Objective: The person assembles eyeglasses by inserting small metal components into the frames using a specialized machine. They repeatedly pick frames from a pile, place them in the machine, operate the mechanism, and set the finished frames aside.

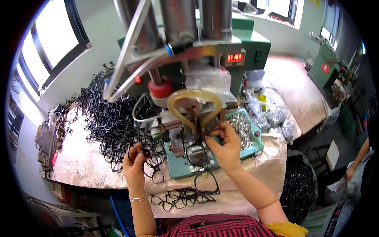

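Observation:
My left hand is closed on a black eyeglass frame, whose rims hang beside the fingers. Another black eyeglass frame sits at the press's metal fixture, one rim over it and the other jutting toward me. Right at the front of the press, my right hand has its thumb and fingers curled together beside this frame's far end. Whatever is between those fingertips is too small to make out. A yellowish looped tube hangs just above the fixture.
The green press with metal cylinders towers ahead. A heap of black eyeglass frames covers the table's left. Right of the fixture stands a teal tray of small metal parts. Several frames lie near me. Another person's hand shows far right.

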`<state>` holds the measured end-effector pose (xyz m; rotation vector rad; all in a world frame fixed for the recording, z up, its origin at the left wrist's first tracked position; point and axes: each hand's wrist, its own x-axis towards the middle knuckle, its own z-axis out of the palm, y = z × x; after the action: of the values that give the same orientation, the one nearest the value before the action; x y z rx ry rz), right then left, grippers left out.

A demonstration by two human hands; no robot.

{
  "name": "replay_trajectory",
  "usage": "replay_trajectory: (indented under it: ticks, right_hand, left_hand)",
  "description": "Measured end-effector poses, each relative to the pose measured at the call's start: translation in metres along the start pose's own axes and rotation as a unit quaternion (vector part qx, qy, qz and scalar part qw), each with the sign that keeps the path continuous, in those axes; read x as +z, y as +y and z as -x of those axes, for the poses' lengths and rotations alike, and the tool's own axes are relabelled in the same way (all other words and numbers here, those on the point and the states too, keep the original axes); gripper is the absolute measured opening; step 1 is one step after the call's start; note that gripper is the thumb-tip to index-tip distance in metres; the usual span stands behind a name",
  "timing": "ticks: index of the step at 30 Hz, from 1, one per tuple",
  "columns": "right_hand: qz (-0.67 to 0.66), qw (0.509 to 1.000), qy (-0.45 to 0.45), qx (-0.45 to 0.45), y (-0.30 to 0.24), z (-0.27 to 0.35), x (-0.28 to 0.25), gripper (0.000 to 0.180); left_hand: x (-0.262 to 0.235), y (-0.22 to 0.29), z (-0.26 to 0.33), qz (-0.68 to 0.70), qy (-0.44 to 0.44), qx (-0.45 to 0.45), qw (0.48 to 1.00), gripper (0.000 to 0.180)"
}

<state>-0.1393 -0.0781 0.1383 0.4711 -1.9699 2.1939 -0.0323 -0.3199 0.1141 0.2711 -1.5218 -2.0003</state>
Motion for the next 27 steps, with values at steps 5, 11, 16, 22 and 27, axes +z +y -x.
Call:
replay_trajectory:
  ticks: [5,11,16,22,27]
  right_hand:
    - [-0.084,0.996,-0.024,0.031,-0.002,-0.004,0.006,0.044]
    - [-0.224,0.971,-0.019,0.083,-0.018,0.003,0.017,0.047]
    - [-0.181,0.979,-0.060,0.076,-0.019,-0.003,0.019,0.050]
    - [-0.140,0.988,-0.055,0.027,-0.009,0.001,0.020,0.058]
    - [-0.137,0.990,-0.026,0.015,-0.002,0.006,0.021,0.061]
  left_hand:
    - [0.025,0.026,0.008,0.045,-0.096,0.103,0.989,0.037]
    - [0.103,0.084,-0.017,-0.216,-0.094,0.401,0.885,0.028]
    - [0.105,0.085,-0.010,-0.180,-0.050,0.355,0.916,0.031]
    - [0.109,0.087,-0.012,-0.196,-0.060,0.376,0.904,0.027]
    - [0.109,0.087,-0.009,-0.205,-0.047,0.363,0.908,0.025]
